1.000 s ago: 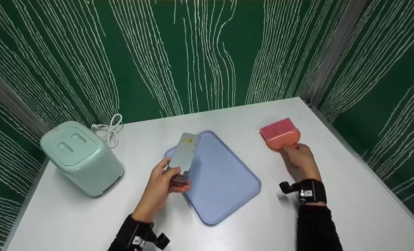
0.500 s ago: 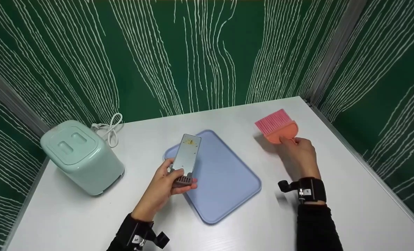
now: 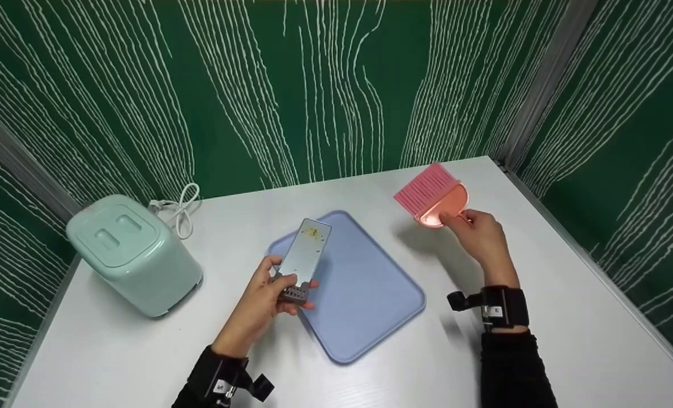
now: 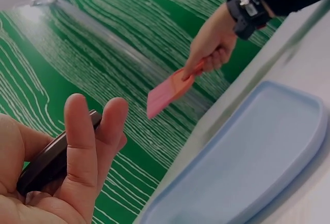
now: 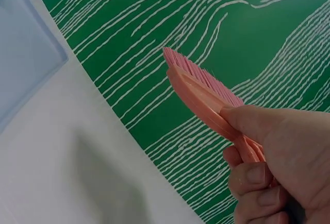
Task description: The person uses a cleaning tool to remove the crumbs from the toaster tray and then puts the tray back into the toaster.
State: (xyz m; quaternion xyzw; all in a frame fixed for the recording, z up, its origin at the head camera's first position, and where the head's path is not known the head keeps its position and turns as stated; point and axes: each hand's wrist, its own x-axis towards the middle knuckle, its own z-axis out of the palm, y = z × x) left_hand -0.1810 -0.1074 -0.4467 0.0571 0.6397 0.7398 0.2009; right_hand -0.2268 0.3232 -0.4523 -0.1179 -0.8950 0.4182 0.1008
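My left hand (image 3: 265, 294) grips a slim grey crumb tray (image 3: 305, 249) by its slotted dark end, thumb on top. Yellowish crumbs and a few dark specks lie near the tray's far end. In the left wrist view, the tray's dark edge (image 4: 49, 162) shows between the fingers. On the right, my right hand (image 3: 478, 235) holds an orange hand brush (image 3: 447, 207) by its handle, raised over the table, pink bristles pointing up and left. The right wrist view has the brush (image 5: 201, 100) side-on, thumb pressed along its back.
Under the crumb tray, a blue serving tray (image 3: 365, 300) lies on the white table (image 3: 115, 351). A mint-green toaster (image 3: 138, 260) stands at the left, its white cord (image 3: 183, 212) coiled behind it. Green walls (image 3: 348, 96) with white lines enclose the back and sides.
My right hand has lifted the brush off the table and brought it left, turning the bristles further up and left. My left hand and the crumb tray have shifted only slightly.
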